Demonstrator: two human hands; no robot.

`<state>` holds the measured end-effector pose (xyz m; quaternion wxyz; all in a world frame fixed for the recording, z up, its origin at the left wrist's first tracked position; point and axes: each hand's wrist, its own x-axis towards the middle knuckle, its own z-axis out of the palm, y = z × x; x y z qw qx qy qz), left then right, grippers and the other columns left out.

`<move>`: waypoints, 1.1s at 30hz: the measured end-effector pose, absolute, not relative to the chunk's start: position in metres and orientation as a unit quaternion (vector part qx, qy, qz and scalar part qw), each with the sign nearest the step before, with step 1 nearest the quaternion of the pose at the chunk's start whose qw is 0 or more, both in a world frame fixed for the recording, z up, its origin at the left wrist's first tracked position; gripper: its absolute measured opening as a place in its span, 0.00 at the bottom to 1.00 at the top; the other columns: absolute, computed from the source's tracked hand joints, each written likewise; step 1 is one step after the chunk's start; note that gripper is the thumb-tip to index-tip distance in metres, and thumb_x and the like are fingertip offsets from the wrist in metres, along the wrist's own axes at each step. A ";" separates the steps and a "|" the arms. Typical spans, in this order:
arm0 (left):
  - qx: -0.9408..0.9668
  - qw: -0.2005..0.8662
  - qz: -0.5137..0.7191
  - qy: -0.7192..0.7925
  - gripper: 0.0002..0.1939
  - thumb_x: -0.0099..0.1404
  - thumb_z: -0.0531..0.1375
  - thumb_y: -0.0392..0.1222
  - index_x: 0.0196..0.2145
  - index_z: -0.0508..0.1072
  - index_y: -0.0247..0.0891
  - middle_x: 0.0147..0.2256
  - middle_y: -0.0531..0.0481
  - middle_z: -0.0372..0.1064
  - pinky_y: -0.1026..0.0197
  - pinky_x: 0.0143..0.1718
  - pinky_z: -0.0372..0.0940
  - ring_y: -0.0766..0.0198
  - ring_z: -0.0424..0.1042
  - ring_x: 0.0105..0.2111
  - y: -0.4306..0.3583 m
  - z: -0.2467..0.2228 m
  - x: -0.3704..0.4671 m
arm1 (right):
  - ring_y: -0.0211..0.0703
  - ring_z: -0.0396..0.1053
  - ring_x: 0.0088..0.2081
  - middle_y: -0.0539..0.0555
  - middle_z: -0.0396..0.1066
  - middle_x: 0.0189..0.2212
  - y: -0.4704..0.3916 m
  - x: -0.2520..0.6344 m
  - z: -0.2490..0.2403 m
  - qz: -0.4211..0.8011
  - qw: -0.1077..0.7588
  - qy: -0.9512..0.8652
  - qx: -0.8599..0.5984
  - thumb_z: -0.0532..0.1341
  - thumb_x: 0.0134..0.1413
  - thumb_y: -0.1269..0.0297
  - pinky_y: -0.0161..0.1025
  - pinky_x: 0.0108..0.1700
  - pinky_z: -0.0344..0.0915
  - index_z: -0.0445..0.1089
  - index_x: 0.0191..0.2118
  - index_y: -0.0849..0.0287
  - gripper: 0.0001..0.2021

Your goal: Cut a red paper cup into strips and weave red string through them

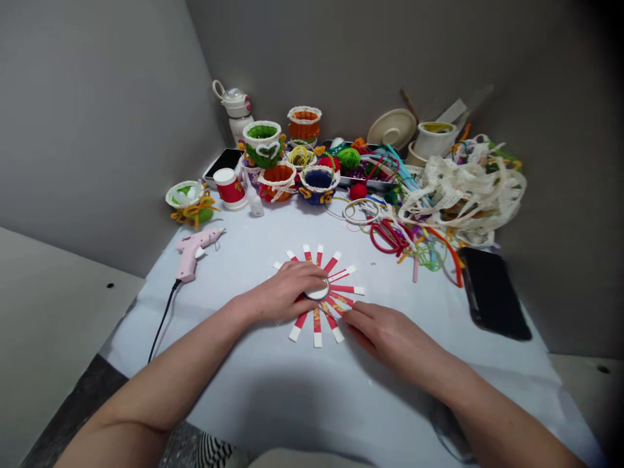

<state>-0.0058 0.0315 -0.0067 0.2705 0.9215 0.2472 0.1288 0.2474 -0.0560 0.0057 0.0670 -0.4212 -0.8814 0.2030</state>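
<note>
The cut paper cup (pixel 318 294) lay spread like a sunburst on the white table (pixel 248 250), its red, white-tipped strips well inside every edge. Bare surface ran from it leftward to the pink glue gun (pixel 192 255), and nearer the person a broad stretch reached toward the front edge. Rightward of it, more surface led to the black phone (pixel 496 292) near the right edge; beyond it, red-handled scissors (pixel 387 236), a heap of lace (pixel 465 185) and the blue yarn-wrapped cup (pixel 319 185) bounded the space. The left hand (pixel 286 290) covered the cut paper cup's left side, its thumb and fingers parted across the round white base, touching it without closing round it. The right hand (pixel 383 328) was at the lower-right strips, its fingers curled close together over one strip's end; whether they pinched it I could not tell.
</note>
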 end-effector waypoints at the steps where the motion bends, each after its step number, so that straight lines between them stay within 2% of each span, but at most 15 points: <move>1: 0.920 0.270 0.132 0.251 0.12 0.71 0.61 0.41 0.52 0.72 0.43 0.59 0.43 0.69 0.46 0.60 0.58 0.51 0.66 0.60 0.031 -0.007 -0.005 | 0.41 0.70 0.33 0.54 0.72 0.34 -0.058 0.248 0.007 0.201 0.062 -0.885 -0.416 0.53 0.68 0.74 0.37 0.35 0.61 0.71 0.39 0.60 0.10; 9: 0.911 0.288 0.138 0.262 0.12 0.71 0.62 0.41 0.51 0.70 0.43 0.58 0.42 0.70 0.46 0.59 0.58 0.51 0.67 0.59 0.032 -0.012 -0.004 | 0.37 0.65 0.26 0.51 0.70 0.29 -0.076 0.241 0.003 0.169 0.032 -0.917 -0.359 0.56 0.61 0.80 0.37 0.30 0.54 0.69 0.32 0.61 0.10; 16: 0.910 0.290 0.131 0.267 0.13 0.70 0.62 0.40 0.51 0.70 0.43 0.58 0.43 0.69 0.45 0.59 0.58 0.51 0.67 0.59 0.032 -0.010 -0.004 | 0.37 0.66 0.26 0.51 0.71 0.29 -0.079 0.236 0.002 0.179 0.022 -0.923 -0.340 0.57 0.55 0.85 0.36 0.29 0.54 0.69 0.31 0.61 0.12; 21: 0.910 0.295 0.134 0.257 0.12 0.72 0.62 0.42 0.51 0.69 0.43 0.58 0.42 0.70 0.44 0.58 0.59 0.51 0.67 0.59 0.034 -0.012 -0.005 | 0.40 0.67 0.27 0.51 0.70 0.28 -0.075 0.250 -0.002 0.118 0.029 -0.904 -0.410 0.57 0.59 0.80 0.38 0.30 0.55 0.69 0.31 0.60 0.10; 25: 0.910 0.300 0.146 0.247 0.12 0.71 0.62 0.42 0.51 0.69 0.43 0.57 0.42 0.69 0.43 0.59 0.60 0.51 0.67 0.59 0.035 -0.014 -0.005 | 0.44 0.69 0.33 0.53 0.71 0.31 -0.057 0.257 -0.003 0.078 0.064 -0.861 -0.498 0.58 0.66 0.72 0.39 0.33 0.57 0.71 0.34 0.59 0.08; 28: 0.911 0.305 0.158 0.230 0.12 0.70 0.63 0.39 0.51 0.69 0.41 0.56 0.41 0.70 0.44 0.59 0.62 0.51 0.67 0.58 0.035 -0.014 -0.003 | 0.45 0.70 0.36 0.54 0.72 0.32 -0.039 0.254 -0.007 0.095 0.105 -0.834 -0.533 0.59 0.67 0.64 0.39 0.36 0.59 0.72 0.34 0.58 0.09; 33: 0.908 0.327 0.177 0.195 0.11 0.70 0.61 0.34 0.49 0.69 0.40 0.54 0.41 0.70 0.48 0.59 0.65 0.55 0.68 0.56 0.034 -0.012 -0.001 | 0.43 0.68 0.33 0.52 0.71 0.29 -0.019 0.240 -0.023 0.141 0.159 -0.801 -0.560 0.59 0.67 0.61 0.38 0.36 0.58 0.69 0.30 0.57 0.13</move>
